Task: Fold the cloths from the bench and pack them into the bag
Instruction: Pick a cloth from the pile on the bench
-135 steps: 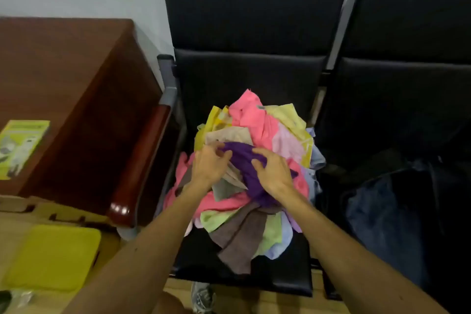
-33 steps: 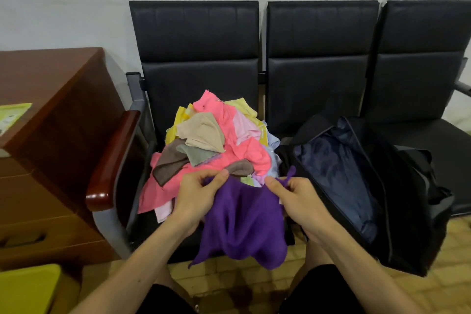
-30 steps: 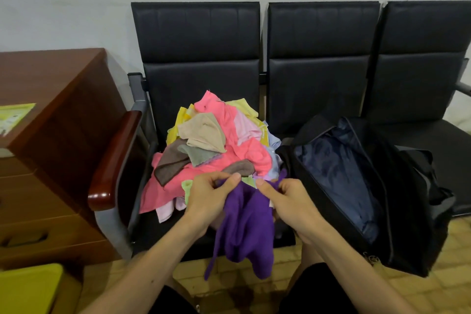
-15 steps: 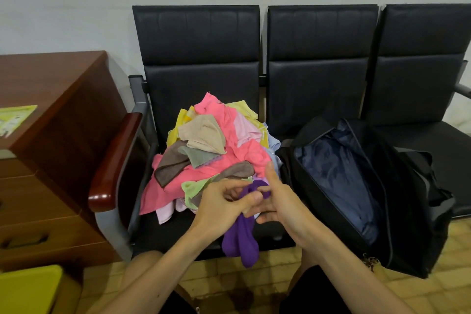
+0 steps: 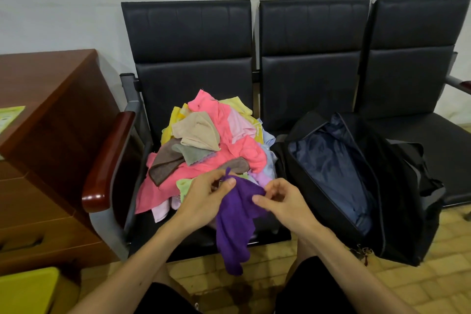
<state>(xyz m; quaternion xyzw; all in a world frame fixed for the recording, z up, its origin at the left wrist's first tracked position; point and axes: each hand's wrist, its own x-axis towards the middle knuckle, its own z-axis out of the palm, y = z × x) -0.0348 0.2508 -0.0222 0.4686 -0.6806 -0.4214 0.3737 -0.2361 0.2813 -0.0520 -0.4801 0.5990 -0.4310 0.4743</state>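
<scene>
Between both hands (image 5: 204, 201) hangs purple cloth (image 5: 235, 222).

hands (image 5: 244, 201) pinching purple cloth (image 5: 235, 227), cloth pile (image 5: 206, 150), open bag (image 5: 356, 186)

My two bare forearms (image 5: 339, 257) run up from the bottom edge, uncovered to the elbow, no sleeves, watch or rings on them. My left hand (image 5: 204, 201) and right hand (image 5: 285, 202) are ungloved. I wear plain black fabric shorts (image 5: 313, 288), knees bare.
</scene>
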